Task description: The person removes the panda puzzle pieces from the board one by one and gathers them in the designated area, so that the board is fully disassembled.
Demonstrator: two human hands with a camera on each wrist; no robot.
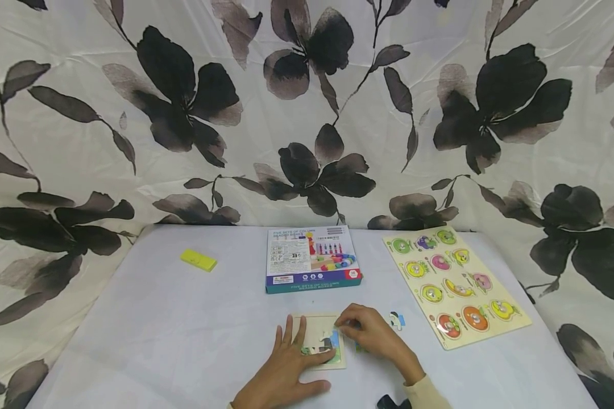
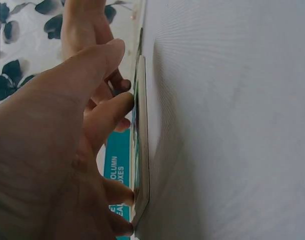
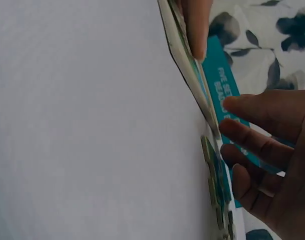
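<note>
A small wooden jigsaw board (image 1: 318,319), partly filled with a coloured picture, lies near the table's front. My left hand (image 1: 291,363) rests across its left and lower parts with fingers spread, the fingertips pressing on its face in the left wrist view. Over the board's upper right corner is my right hand (image 1: 373,335). In the right wrist view its fingers (image 3: 255,142) are gently bent, fingertips right by the board's edge, with no piece showing between them. Loose jigsaw pieces (image 3: 215,175) lie beside the board under this hand; a white and blue piece (image 1: 397,321) lies right of it.
A boxed beaded toy set (image 1: 312,261) lies behind the board. To the right is a large fruit puzzle board (image 1: 442,309). A yellow block (image 1: 198,260) sits at the back left, and a black object (image 1: 393,402) at the front edge. Floral cloth (image 1: 307,113) hangs behind.
</note>
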